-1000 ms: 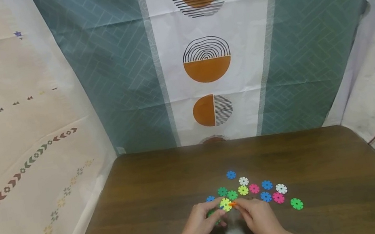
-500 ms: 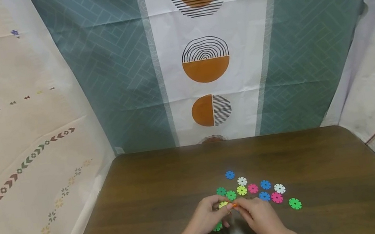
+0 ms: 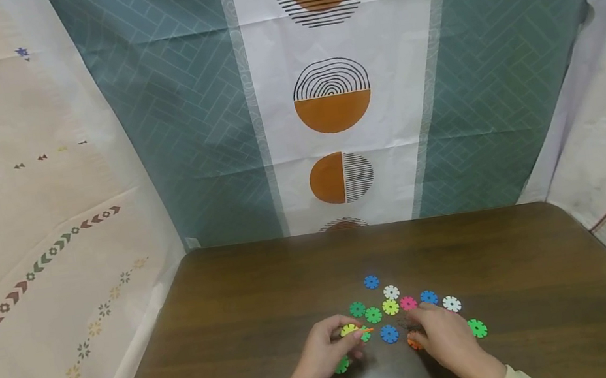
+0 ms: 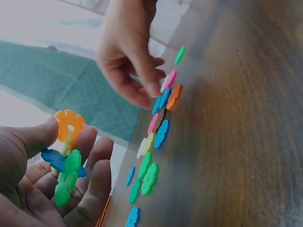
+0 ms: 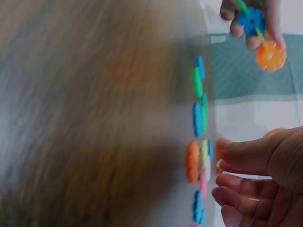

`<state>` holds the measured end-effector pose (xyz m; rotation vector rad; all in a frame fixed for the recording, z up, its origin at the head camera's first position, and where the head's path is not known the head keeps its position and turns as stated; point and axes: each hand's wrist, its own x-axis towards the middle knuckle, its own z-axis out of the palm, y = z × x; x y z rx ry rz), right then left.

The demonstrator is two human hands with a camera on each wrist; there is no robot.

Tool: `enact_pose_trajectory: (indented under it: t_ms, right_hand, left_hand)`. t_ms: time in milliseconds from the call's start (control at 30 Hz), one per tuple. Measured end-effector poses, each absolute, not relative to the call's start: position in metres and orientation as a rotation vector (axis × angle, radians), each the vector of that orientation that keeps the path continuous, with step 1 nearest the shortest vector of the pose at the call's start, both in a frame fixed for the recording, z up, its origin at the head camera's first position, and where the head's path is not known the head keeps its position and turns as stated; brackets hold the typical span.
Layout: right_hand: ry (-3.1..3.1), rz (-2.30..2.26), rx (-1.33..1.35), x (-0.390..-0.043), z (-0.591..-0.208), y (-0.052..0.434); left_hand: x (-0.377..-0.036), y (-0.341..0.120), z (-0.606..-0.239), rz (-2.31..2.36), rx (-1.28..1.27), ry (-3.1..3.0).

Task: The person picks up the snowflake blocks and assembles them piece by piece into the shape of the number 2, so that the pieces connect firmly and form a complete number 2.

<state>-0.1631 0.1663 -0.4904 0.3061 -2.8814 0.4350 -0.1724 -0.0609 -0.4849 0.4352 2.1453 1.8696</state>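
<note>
a dark wooden table [image 3: 254, 329] carries loose snowflake discs in a cluster near its front edge: a blue disc [image 3: 372, 282] farthest back, white disc [image 3: 391, 292], pink disc [image 3: 408, 303], green disc [image 3: 477, 328] rightmost.

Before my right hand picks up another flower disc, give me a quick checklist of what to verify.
1. Left hand grips the joined cluster: ok.
2. Orange disc seated on the cluster: ok, it stands upright on top.
3. Right hand free: ok in the wrist view, fingers loose and holding nothing.
4. Loose discs within reach: ok, the pink disc lies just past the fingertips.
5. Which disc the fingers touch: cannot tell.
</note>
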Motion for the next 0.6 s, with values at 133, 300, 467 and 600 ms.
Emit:
enact_pose_trajectory:
  t_ms: [133,300,467,600]
  right_hand:
    - [-2.932,0.438,0.3,-0.164,-0.496,0.17]
    - [-2.967,0.47,0.3,-0.164,-0.502,0.171]
    - [-2.992,0.55,0.298,-0.164,-0.503,0.171]
    - [-2.973,0.671,0.283,-0.164,-0.502,0.172]
  left_hand:
    - [-0.172,-0.063,-0.485,1.869,0.429,2.139]
    - [-0.171,-0.063,-0.484,1.888,0.439,2.111]
    - [-0.17,-0.063,-0.483,1.9,0.413,2.089]
    - [-0.17,-0.064,-0.483,1.913,0.411,2.075]
